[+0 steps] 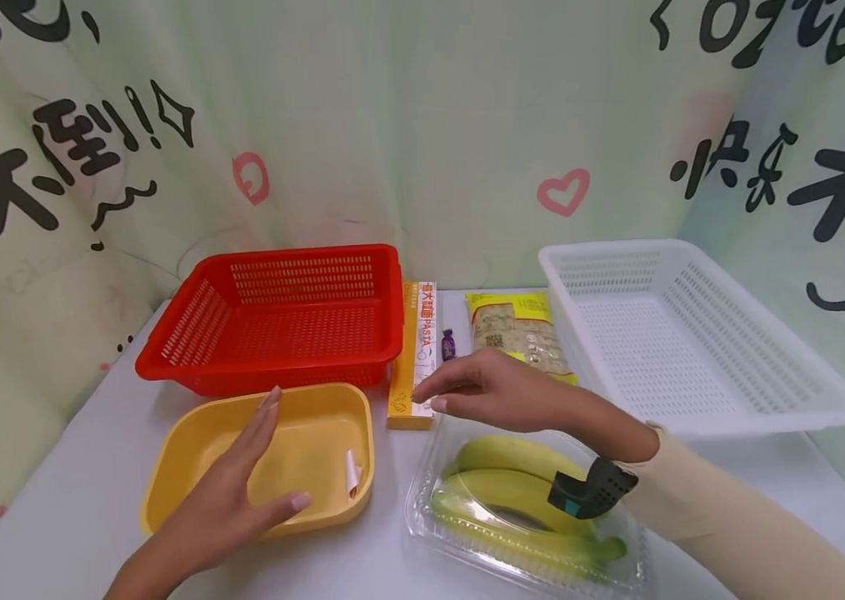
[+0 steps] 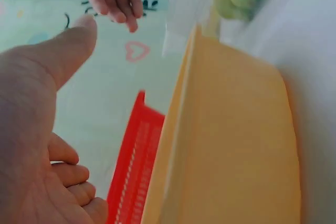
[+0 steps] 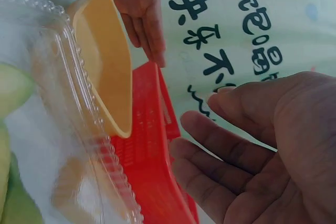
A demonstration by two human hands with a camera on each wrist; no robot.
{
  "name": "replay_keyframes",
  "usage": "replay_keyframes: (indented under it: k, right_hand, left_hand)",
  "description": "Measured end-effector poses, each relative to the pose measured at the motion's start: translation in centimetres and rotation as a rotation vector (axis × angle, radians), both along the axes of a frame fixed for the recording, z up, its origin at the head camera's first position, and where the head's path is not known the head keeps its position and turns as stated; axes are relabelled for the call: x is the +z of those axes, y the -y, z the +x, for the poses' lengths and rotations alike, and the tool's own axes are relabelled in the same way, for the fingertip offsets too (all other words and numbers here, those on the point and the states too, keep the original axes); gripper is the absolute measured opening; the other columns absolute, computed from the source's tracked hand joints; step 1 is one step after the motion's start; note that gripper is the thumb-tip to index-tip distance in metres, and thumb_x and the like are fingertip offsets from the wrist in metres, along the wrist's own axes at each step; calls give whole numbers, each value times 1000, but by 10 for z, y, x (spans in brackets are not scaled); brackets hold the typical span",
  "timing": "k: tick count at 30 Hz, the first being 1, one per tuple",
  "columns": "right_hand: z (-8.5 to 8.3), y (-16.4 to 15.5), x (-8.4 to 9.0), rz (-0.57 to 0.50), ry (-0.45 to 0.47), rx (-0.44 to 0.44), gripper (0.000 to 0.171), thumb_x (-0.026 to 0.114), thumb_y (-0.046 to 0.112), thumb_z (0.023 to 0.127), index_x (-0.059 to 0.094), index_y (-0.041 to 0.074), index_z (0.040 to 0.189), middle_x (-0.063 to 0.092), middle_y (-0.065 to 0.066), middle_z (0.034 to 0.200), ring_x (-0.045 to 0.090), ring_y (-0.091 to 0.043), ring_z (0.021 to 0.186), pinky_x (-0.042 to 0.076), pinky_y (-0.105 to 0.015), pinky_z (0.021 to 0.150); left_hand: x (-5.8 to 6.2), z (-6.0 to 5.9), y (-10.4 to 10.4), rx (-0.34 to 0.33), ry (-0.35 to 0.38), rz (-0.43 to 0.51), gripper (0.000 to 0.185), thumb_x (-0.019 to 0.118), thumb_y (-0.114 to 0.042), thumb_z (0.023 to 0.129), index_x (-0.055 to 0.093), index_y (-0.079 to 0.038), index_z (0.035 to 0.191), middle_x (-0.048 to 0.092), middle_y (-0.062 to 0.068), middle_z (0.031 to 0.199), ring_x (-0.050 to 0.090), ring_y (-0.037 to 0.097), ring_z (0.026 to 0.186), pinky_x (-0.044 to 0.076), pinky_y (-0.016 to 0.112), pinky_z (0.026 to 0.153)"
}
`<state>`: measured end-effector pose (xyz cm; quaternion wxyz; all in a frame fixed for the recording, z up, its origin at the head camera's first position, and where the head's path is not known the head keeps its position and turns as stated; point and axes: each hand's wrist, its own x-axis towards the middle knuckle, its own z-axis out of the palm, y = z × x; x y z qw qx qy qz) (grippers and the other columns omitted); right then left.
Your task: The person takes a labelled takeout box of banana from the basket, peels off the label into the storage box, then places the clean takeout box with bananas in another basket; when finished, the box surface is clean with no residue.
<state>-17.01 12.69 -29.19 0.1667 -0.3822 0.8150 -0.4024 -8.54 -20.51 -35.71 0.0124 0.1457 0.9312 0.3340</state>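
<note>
My left hand (image 1: 242, 483) hovers over the yellow plastic basin (image 1: 302, 492), fingers extended and thumb spread, holding nothing. Inside the basin, near its right wall, lies a small white-and-brown rolled piece (image 1: 352, 473). My right hand (image 1: 497, 390), fingers loosely bent and holding nothing, is above the far edge of a clear plastic box (image 1: 430, 517) with bananas (image 1: 520, 492) in it. In the right wrist view the right palm (image 3: 262, 192) faces the camera beside the clear box (image 3: 58, 93). In the left wrist view the left hand (image 2: 31, 129) is apart from the basin wall (image 2: 236, 140).
Behind the basin stands a red basket (image 1: 295, 358). An orange-and-white pasta box (image 1: 402, 375), a purple wrapped candy (image 1: 448, 344) and a yellow-topped food bag (image 1: 516, 321) lie between it and a white basket (image 1: 692, 358). A printed curtain (image 1: 467, 125) borders the table.
</note>
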Motion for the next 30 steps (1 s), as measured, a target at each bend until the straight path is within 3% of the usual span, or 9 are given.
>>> replay_keyframes:
  k: [5,12,16,23,30]
  right_hand:
    - [10,-14,0,27,-29,-17,25,57,17,99,69,10,120,68,2,115,60,-16,95,53,-31,83]
    - [24,-35,-6,20,-79,-16,25,57,19,100,69,12,120,67,4,116,60,-13,98,52,-31,85]
    - [27,-47,-9,8,-89,-49,24,57,18,99,70,13,119,67,6,116,60,-14,102,52,-31,87]
    - [32,-62,-13,0,-75,-120,23,58,16,99,70,13,119,67,1,117,61,-17,103,53,-31,86]
    - [36,-78,-18,0,-60,-182,23,58,17,99,69,15,119,67,-1,118,62,-16,101,54,-29,84]
  left_hand:
    - [2,-3,-18,-24,-1,32,100,71,-58,81,23,-10,155,13,-2,162,21,30,144,37,54,102]
    - [0,-6,-45,-67,46,85,98,70,-57,82,23,-12,155,16,-4,161,20,25,145,34,52,105]
    - [-3,-8,-57,-116,54,120,98,69,-57,82,22,-13,155,15,-7,160,18,21,145,33,49,106]
    - [-6,-7,-79,-180,120,194,95,72,-52,82,18,-27,156,12,-15,159,15,11,145,34,47,106]
    - [-11,-5,-94,-269,123,223,95,72,-51,84,19,-22,156,12,-13,160,14,10,145,27,47,111]
